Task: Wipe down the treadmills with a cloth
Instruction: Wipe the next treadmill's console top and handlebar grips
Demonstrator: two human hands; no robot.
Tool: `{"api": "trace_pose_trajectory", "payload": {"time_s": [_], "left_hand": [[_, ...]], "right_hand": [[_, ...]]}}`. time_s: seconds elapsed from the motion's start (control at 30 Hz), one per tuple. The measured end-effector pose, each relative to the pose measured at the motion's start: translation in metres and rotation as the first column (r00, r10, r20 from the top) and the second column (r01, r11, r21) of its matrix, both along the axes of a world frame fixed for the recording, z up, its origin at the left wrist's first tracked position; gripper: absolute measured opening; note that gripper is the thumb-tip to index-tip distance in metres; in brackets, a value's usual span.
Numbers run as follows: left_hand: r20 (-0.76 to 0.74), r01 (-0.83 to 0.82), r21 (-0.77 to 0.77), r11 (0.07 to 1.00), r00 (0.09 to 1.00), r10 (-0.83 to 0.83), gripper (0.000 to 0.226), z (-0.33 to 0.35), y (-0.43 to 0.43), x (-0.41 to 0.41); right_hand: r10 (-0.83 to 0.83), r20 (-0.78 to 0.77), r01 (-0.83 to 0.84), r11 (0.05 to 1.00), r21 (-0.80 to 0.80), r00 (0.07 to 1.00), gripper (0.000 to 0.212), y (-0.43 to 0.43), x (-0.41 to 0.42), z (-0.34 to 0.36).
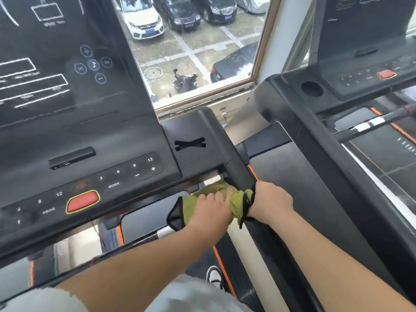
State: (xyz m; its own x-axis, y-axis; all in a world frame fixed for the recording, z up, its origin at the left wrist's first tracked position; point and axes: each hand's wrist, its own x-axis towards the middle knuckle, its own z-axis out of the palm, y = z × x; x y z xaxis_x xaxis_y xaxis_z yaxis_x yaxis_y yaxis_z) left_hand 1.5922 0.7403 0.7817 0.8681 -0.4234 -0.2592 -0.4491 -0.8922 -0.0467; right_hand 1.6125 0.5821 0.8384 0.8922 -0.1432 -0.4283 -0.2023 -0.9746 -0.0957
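A green cloth [235, 202] with a black edge is wrapped round the right handrail [239, 172] of the near treadmill [112, 140], just below the console. My left hand [211, 208] grips the cloth from the left side of the rail, fingers curled over it. My right hand [271, 203] grips the cloth and the rail from the right side. The rail under the cloth is hidden.
The console carries a red stop button [83, 201] and number keys. A second treadmill [337, 91] stands close on the right. A window [193, 48] straight ahead looks down on parked cars. The belt and my shoe [215, 275] lie below.
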Motion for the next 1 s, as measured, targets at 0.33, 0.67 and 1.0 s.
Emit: {"api": "trace_pose_trajectory", "payload": {"time_s": [0.33, 0.67, 1.0], "left_hand": [[-0.174, -0.265, -0.451, 0.852, 0.963, 0.207, 0.06, 0.012, 0.045, -0.109], [-0.844, -0.743, -0.34, -0.577, -0.029, 0.535, 0.019, -0.004, 0.079, -0.153], [-0.991, 0.122, -0.132, -0.984, 0.003, 0.133, 0.026, 0.014, 0.106, -0.126]], "right_hand": [[0.084, 0.099, -0.093, 0.992, 0.088, 0.992, 0.086, 0.008, -0.02, -0.006], [0.431, 0.251, -0.487, 0.838, 0.244, 0.867, 0.045, 0.058, -0.044, -0.024], [0.605, 0.256, -0.611, 0.789, -0.064, 0.754, 0.01, 0.082, -0.027, -0.028]]}}
